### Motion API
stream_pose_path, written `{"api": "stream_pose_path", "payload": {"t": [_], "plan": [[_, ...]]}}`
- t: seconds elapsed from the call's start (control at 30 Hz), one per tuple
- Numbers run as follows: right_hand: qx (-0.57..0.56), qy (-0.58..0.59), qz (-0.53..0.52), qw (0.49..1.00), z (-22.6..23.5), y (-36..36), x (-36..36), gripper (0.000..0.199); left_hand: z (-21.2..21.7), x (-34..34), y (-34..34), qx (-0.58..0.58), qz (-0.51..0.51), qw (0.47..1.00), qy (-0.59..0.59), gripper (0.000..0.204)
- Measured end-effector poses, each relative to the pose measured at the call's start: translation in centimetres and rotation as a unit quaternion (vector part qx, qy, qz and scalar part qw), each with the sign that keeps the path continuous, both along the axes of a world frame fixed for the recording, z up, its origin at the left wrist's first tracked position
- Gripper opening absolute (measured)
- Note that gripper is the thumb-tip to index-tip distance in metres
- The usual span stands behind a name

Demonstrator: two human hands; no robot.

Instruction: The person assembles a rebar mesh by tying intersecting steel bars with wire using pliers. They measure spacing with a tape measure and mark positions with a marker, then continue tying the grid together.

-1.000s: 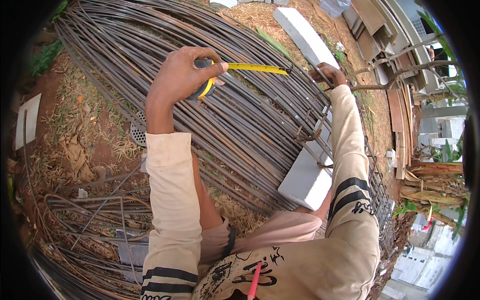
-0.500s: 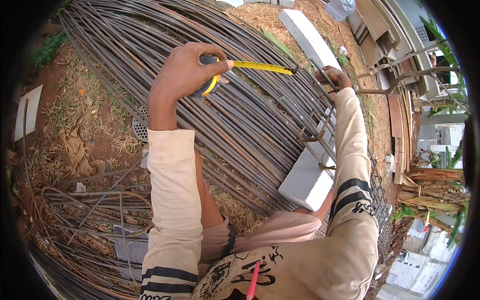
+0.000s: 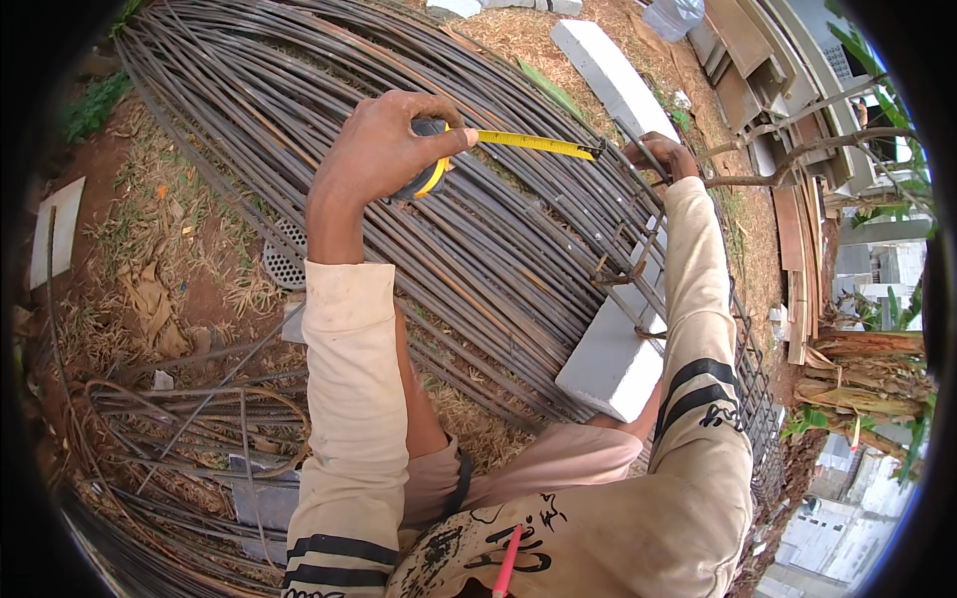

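Observation:
My left hand point(image 3: 374, 149) is closed around a black and yellow tape measure point(image 3: 435, 182), thumb lying over the mouth of its case. A short length of yellow blade point(image 3: 533, 143) sticks out to the right, and its hooked end is close to the bars beside my right hand. My right hand point(image 3: 674, 156) is closed on a thin steel bar point(image 3: 643, 149), its fingers partly hidden. That bar belongs to a tied frame of bars with bent stirrups point(image 3: 630, 275). The frame lies over a white block point(image 3: 616, 364) near my knee.
A broad bundle of long steel bars point(image 3: 478, 259) spreads across the ground under my hands. Beyond it lies another white block point(image 3: 610, 75). Coiled and bent bars point(image 3: 199, 429) are at the lower left. Wooden boards point(image 3: 788, 239) and a branch point(image 3: 788, 169) stand to the right.
My left hand has shifted slightly right with the tape measure, bringing the blade's end nearer to my right hand. My right hand keeps its grip almost in place.

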State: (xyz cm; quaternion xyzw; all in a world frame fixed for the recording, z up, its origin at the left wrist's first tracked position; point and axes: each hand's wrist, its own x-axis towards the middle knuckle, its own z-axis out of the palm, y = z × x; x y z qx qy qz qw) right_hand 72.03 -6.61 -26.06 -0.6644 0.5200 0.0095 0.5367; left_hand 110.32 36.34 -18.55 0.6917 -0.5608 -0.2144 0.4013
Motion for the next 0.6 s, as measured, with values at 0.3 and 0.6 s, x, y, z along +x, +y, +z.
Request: {"api": "stream_pose_path", "payload": {"t": [0.3,0.6], "plan": [[-0.001,0.021,0.012,1.000,-1.1,0.7,2.5,0.029,-0.2,1.1,0.4,0.030,0.010,1.000,0.005,0.041],[-0.094,0.032,0.028,0.995,-1.1,-0.6,0.8,0.018,-1.3,0.0,-1.7,0.026,0.007,1.000,0.013,0.043]]}}
